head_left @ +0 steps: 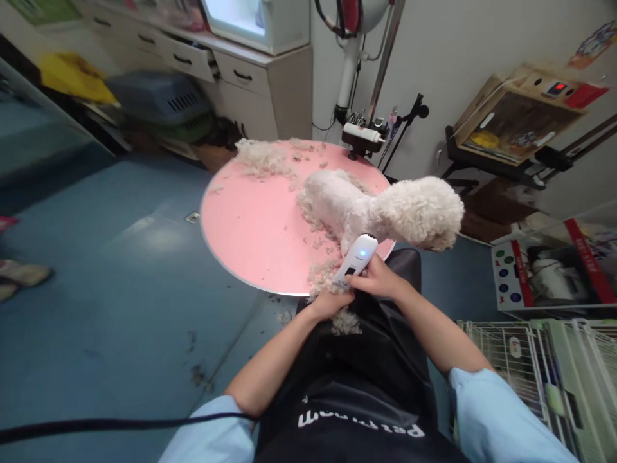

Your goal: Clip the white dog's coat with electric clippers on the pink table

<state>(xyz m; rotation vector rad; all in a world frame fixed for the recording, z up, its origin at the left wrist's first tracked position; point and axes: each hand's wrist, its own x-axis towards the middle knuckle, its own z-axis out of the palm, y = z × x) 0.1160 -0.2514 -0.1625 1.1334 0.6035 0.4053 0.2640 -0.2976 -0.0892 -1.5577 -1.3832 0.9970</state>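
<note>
My right hand (378, 280) is wrapped round a white hair clipper (360, 252), its thumb by the dark switch; a blue light glows on the body. My left hand (332, 303) is closed at the clipper's lower end, its fingers partly hidden. Just beyond the clipper head is a white dog (335, 196) on the pink round table (250, 238). Its body is clipped short, while the head (424, 206) stays fluffy and turns away to the right, past the table's edge. Cut fur (322, 273) lies beside my hands, and a tuft (346, 321) rests on my black apron (357, 373).
More fur (263, 157) is heaped at the table's far side. A tool holder (361, 138) with scissors and a white device is fixed at the back edge. A black cord (125, 424) crosses at lower left. Wire cages (511, 360) stand at right.
</note>
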